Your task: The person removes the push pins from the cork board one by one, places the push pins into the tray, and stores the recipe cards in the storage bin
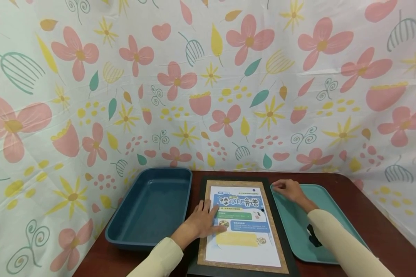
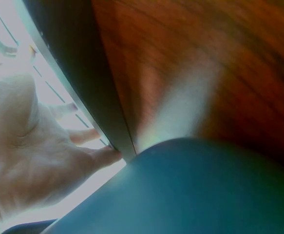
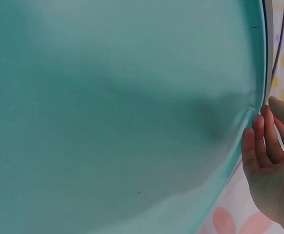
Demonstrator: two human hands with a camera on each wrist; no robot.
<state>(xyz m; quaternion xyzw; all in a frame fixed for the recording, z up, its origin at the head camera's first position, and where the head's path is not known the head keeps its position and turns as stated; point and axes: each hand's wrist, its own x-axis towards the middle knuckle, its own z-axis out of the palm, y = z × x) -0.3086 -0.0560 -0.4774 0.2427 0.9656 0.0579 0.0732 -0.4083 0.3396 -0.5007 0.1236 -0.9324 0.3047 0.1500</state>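
Observation:
My left hand lies with spread fingers on the left side of a printed paper sheet. The sheet rests on a cork board with a black border. In the left wrist view, my left hand is seen from the palm side beside the black border. My right hand is at the far left corner of a teal tray. In the right wrist view, the bent fingers of my right hand come together at the tray's rim; whether they pinch anything is hidden.
A deep blue bin stands left of the board. On the tray, partly behind my right sleeve, lies a small black object. Two small dark dots show near the sheet's top and right edge. Flower-patterned cloth hangs behind the brown table.

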